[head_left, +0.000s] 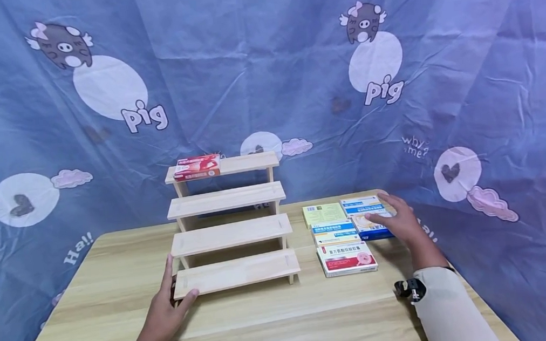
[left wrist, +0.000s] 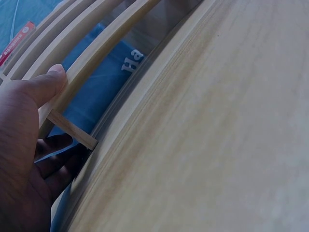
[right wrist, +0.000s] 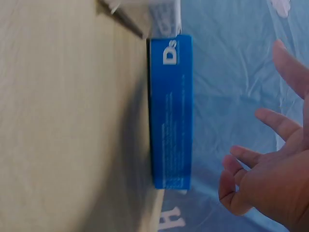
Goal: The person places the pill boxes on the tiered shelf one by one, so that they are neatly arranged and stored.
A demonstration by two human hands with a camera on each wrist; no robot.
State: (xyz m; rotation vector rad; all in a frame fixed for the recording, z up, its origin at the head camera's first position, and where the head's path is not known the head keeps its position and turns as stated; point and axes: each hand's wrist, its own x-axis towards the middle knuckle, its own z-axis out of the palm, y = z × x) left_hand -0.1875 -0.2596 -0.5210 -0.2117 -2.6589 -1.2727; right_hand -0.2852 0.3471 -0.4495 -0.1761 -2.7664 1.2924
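Wood-grain table [head_left: 248, 335]. Nearest: my left hand [head_left: 165, 311], gripping a four-step wooden rack [head_left: 230, 235] at the left end of its lowest step [head_left: 235, 274]. Right of the rack: one red-and-white box [head_left: 346, 260]; next, one blue-and-white box [head_left: 335, 232] beside one dark-blue box [head_left: 375, 233], my right hand [head_left: 401, 223] just above, released, fingers spread; behind, one green box [head_left: 323, 216]. Top step [head_left: 248, 163], left: one red box [head_left: 197, 167]. Farthest: blue pig-print cloth [head_left: 255, 80].

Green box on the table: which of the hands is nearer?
Right. The right hand is a short way right of the green box; the left hand is farther, off to its left, at the lowest wooden step.
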